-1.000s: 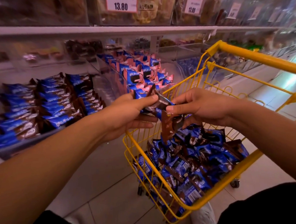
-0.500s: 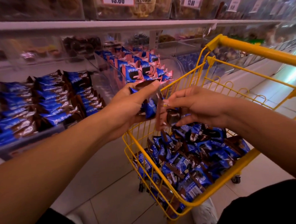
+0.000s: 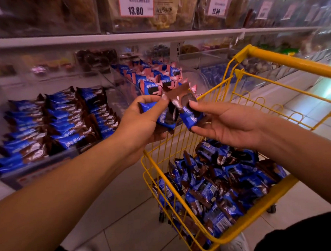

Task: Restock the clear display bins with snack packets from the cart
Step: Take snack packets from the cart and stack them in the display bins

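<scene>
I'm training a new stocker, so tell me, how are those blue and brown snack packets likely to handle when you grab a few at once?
Probably light: the left hand pinches several packets by the fingertips. Their glossy film looks slippery, so stacks may slide. The wrappers crumple loosely in the cart, so likely floppy.

Your bare left forearm reaches up from the lower left, and your left hand (image 3: 142, 122) curls with its thumb pressed down over blue-and-brown snack packets (image 3: 165, 118). Your right arm comes in from the right; your right hand (image 3: 230, 125) lies palm up, fingers half spread, its thumb pinning another blue-and-brown foil packet (image 3: 188, 117).
</scene>
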A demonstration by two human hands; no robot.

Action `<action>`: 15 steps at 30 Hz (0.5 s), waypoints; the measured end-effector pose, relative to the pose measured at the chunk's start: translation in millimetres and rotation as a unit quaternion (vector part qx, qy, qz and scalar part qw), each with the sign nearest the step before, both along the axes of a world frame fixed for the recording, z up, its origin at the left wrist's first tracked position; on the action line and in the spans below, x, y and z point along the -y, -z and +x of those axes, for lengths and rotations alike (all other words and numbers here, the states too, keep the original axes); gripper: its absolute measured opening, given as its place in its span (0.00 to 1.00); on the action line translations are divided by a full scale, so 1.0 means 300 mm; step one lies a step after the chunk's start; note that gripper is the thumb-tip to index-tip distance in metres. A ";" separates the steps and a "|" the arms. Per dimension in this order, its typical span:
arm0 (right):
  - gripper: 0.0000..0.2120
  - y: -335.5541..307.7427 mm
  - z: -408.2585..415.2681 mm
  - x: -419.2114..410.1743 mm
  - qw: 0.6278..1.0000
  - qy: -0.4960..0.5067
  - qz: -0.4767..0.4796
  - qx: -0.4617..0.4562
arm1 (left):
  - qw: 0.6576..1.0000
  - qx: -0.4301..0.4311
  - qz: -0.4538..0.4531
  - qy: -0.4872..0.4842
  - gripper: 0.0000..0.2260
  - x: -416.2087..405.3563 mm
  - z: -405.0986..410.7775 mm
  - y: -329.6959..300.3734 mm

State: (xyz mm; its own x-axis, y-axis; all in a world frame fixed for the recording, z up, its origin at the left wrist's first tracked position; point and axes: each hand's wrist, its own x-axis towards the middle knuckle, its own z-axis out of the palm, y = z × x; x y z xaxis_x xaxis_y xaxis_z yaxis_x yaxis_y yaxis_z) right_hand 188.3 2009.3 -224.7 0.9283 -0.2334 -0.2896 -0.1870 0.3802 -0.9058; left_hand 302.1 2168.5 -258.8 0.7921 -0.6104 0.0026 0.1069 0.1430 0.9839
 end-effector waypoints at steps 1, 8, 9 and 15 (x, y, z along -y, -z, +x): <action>0.12 0.005 0.002 -0.006 1.000 0.007 0.007 -0.004 | 1.000 -0.003 0.004 0.002 0.12 0.002 -0.007 0.000; 0.15 0.031 0.026 -0.060 1.000 0.002 -0.001 -0.004 | 0.997 0.014 0.012 -0.078 0.08 0.012 -0.019 0.006; 0.14 0.032 0.030 -0.065 1.000 -0.004 0.001 0.009 | 0.996 0.011 0.010 -0.093 0.06 0.011 -0.015 0.004; 0.25 0.040 0.043 -0.086 0.991 -0.008 -0.096 0.094 | 0.993 0.006 0.042 -0.111 0.13 -0.015 0.006 -0.018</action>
